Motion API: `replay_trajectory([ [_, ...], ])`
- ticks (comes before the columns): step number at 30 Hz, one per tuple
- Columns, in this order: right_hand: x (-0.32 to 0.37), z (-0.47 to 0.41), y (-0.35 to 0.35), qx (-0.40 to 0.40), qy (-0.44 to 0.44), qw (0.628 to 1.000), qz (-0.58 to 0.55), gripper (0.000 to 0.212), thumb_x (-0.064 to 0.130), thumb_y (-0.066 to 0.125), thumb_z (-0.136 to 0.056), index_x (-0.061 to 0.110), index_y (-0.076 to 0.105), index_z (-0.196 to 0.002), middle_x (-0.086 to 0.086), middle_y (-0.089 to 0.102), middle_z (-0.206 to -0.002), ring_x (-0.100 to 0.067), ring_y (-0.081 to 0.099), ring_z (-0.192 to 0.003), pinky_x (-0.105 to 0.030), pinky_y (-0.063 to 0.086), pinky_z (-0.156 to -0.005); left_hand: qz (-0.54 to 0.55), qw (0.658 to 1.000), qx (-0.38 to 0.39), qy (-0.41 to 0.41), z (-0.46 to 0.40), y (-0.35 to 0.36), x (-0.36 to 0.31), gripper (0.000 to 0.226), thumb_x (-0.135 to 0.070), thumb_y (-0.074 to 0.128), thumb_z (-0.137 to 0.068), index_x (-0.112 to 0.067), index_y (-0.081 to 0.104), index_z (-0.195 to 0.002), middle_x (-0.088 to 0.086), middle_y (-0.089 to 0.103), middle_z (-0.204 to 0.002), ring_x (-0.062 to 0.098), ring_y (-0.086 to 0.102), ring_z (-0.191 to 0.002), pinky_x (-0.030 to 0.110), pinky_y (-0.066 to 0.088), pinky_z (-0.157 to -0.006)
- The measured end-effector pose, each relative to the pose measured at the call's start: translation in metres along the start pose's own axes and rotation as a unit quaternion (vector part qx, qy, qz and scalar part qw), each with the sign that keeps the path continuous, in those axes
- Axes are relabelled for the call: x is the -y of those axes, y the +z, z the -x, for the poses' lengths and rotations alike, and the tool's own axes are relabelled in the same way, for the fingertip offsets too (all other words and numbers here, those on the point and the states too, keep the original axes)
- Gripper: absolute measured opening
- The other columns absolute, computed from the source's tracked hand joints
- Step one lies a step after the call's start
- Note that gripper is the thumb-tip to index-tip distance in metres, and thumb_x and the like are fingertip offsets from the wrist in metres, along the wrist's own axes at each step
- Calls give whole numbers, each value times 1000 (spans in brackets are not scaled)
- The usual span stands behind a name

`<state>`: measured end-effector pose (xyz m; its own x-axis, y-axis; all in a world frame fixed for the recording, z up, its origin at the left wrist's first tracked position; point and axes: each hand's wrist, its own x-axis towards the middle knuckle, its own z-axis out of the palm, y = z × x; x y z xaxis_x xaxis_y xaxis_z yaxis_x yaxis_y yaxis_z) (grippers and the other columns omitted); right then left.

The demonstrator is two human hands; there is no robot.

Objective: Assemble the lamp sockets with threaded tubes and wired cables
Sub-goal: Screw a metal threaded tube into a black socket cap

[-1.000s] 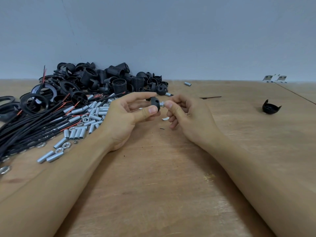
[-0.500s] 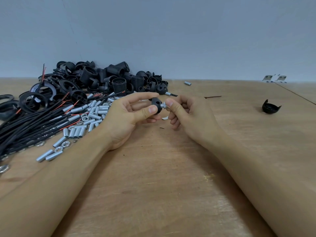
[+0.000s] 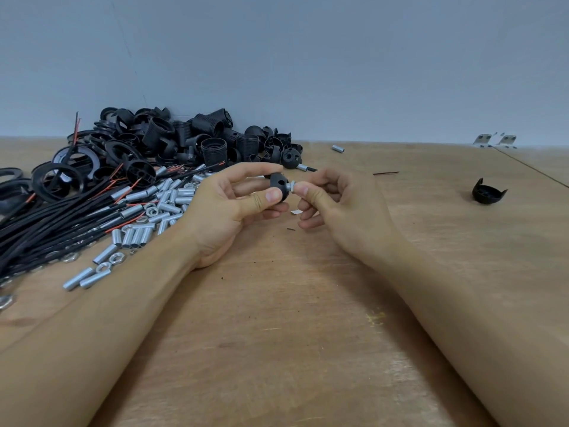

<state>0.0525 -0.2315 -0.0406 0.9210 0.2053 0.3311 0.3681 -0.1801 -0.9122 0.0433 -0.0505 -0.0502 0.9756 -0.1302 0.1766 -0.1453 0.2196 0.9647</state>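
Observation:
My left hand [image 3: 229,208] grips a small black socket cap [image 3: 279,186] between thumb and fingers, above the wooden table [image 3: 277,318]. A short silver threaded tube [image 3: 291,187] sticks out of the cap's right side. My right hand [image 3: 337,208] pinches that tube between thumb and forefinger. Most of the tube is hidden by the fingertips. To the left lie a heap of black socket parts [image 3: 184,140], a bundle of black wired cables [image 3: 52,223] with red ends, and loose silver tubes [image 3: 154,217] with nuts.
One black socket cap [image 3: 488,192] lies alone at the right. A single silver tube [image 3: 337,148] rests near the wall. Two metal brackets [image 3: 495,140] sit at the far right by a seam in the table. A thin wire scrap [image 3: 385,173] lies beyond my right hand.
Both hands stayed in place with the cap and tube. My right thumb and forefinger have shifted slightly on the tube, and the cap has turned a little, showing a side hole.

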Motion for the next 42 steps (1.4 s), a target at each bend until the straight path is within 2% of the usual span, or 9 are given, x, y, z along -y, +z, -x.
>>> replay_trajectory([
  [5, -2, 2, 1, 7, -18, 1000, 20, 6, 14, 67, -92, 15, 67, -87, 0, 65, -70, -10, 69, -61, -22, 57, -56, -6, 1000, 15, 4, 0, -1, -1, 41, -6, 69, -74, -9, 65, -115, 14, 73, -111, 26, 72, -92, 32, 58, -81],
  [9, -2, 3, 1, -9, -68, 996, 50, 25, 6, 67, -90, 29, 64, -81, 3, 68, -73, -8, 70, -69, -16, 56, -62, -18, 1000, 9, -16, 0, 1, 0, 37, -16, 65, -79, -8, 65, -116, 9, 75, -90, 18, 71, -72, 27, 59, -72],
  [12, -1, 2, 0, 2, -56, 997, 52, 18, 13, 67, -92, 28, 66, -80, 4, 69, -73, -7, 69, -64, -17, 55, -58, -19, 999, 6, -28, 0, 1, -1, 37, -22, 63, -81, -7, 66, -115, 12, 76, -89, 17, 71, -71, 26, 59, -70],
  [17, -3, 5, 1, 10, -28, 998, 64, 23, 35, 57, -97, 20, 65, -82, 2, 64, -67, -11, 62, -53, -21, 53, -46, -14, 999, 36, -16, 1, 0, -2, 43, -7, 67, -77, -5, 63, -120, 14, 74, -107, 28, 70, -99, 36, 57, -90],
  [20, -1, 5, 3, 4, -16, 998, 63, 23, 39, 52, -99, 32, 65, -82, 5, 60, -63, -6, 57, -49, -20, 49, -42, -27, 999, 37, -3, 2, 1, -2, 47, -3, 70, -72, -3, 64, -118, 16, 70, -119, 32, 67, -110, 41, 55, -96],
  [25, 0, 2, 2, -10, -9, 1000, 18, 19, 25, 61, -96, 25, 68, -79, 7, 63, -63, -6, 61, -54, -23, 53, -49, 8, 1000, 2, -7, 0, 2, -2, 45, -9, 70, -75, -4, 65, -119, 14, 74, -98, 24, 71, -81, 31, 59, -78],
  [32, 0, 0, 2, -38, -7, 996, -87, 15, 4, 69, -89, 19, 73, -90, 1, 75, -77, -15, 73, -71, -19, 57, -66, 16, 1000, -6, -2, -2, 1, 0, 41, -10, 72, -74, -10, 67, -115, 14, 75, -102, 23, 72, -83, 29, 58, -77],
  [37, -3, -1, -1, -8, -11, 1000, -28, 16, 10, 67, -91, 24, 69, -84, 3, 70, -69, -13, 71, -68, -25, 59, -61, 11, 1000, -10, 4, -2, 0, 2, 41, -9, 70, -75, -8, 66, -115, 12, 75, -98, 23, 71, -79, 31, 59, -78],
  [42, -5, 0, -3, 8, -62, 997, 48, 6, 14, 64, -94, 12, 69, -90, -3, 67, -73, -11, 68, -69, -25, 59, -58, -10, 1000, -3, -16, -1, -1, 0, 40, -18, 67, -79, -5, 66, -116, 15, 75, -93, 20, 70, -72, 28, 59, -73],
])
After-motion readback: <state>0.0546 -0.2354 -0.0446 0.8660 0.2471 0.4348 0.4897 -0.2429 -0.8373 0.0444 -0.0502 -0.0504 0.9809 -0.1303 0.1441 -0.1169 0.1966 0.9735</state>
